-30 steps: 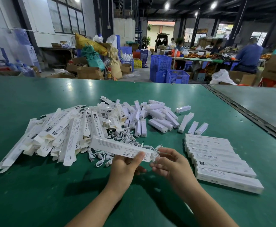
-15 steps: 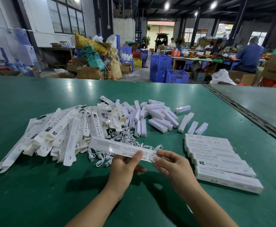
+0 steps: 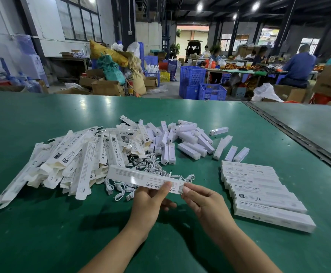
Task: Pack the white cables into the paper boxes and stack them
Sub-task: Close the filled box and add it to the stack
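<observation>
Right hand (image 3: 204, 202) nearer left hand (image 3: 148, 202), both on paper box (image 3: 139, 176).

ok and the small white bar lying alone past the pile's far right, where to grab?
Pinch the small white bar across its narrow width at mid-length, coming from above. It lies flat on the green table, apart from the pile, so both long sides look free.

— What lies on the green desk (image 3: 42, 223)?
— Left, a heap of flat white paper boxes (image 3: 66, 160) touching a tangle of white cables (image 3: 149, 164); behind, small white oblong blocks (image 3: 190, 142); right, a row of closed white paper boxes (image 3: 263, 192).
</observation>
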Demonstrator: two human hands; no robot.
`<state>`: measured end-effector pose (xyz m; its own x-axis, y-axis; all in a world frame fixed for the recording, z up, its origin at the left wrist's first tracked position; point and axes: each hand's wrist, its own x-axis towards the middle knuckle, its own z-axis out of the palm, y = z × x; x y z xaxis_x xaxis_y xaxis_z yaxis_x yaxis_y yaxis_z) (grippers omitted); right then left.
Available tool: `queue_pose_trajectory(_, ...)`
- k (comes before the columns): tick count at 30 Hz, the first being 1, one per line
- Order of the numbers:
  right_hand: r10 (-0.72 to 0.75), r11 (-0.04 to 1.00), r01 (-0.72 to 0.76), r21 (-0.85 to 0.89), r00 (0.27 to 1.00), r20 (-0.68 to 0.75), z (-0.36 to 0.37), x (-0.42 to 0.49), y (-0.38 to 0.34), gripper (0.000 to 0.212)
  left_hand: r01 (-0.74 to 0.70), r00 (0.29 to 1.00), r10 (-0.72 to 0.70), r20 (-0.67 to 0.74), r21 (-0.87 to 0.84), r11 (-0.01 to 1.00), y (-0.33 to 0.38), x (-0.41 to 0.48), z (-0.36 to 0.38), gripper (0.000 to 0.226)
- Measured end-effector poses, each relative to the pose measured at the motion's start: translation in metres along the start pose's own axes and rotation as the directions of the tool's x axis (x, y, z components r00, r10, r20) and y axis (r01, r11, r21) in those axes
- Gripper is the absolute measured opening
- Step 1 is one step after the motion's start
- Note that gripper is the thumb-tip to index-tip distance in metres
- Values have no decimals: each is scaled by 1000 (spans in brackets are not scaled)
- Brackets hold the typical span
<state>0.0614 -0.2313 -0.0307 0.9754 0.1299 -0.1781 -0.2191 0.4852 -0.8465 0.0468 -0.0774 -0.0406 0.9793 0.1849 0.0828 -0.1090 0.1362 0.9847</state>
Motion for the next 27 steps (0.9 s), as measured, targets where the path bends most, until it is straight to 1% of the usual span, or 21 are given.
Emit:
queue_pose_trajectory(6,-81,991,76,-113,996,-36,2,-4,-1,44,10,1000,-10,5,-27,1000,1,-1,0,33)
queue_pose_trajectory(12,-56,989,52,-138,998,-24,1,-4,-1,34,15,1000,-15,6,-50,999,1,-1,2,33)
queue_pose_trajectory(15,-42,989,43,-140,999,12,0,-3,-3,24,25,1000,-25,0,-43,999,1,2,1,38)
queue_pose_trajectory(20,-64,969,79,-235,995,71,-1,-4,-5,10,26,1000,-26,5,-75,997,2,3,-2,49)
queue_pose_trajectory(26,-40,936,80,-343,992,123,-4,-4,-5,15,15,999,-14,32,-53,998,4,0,-3,43)
queue_pose_trajectory(27,-37,932,80,-353,991,127,-5,-4,-5,18,11,1000,-10,29,-40,999,4,1,-3,44)
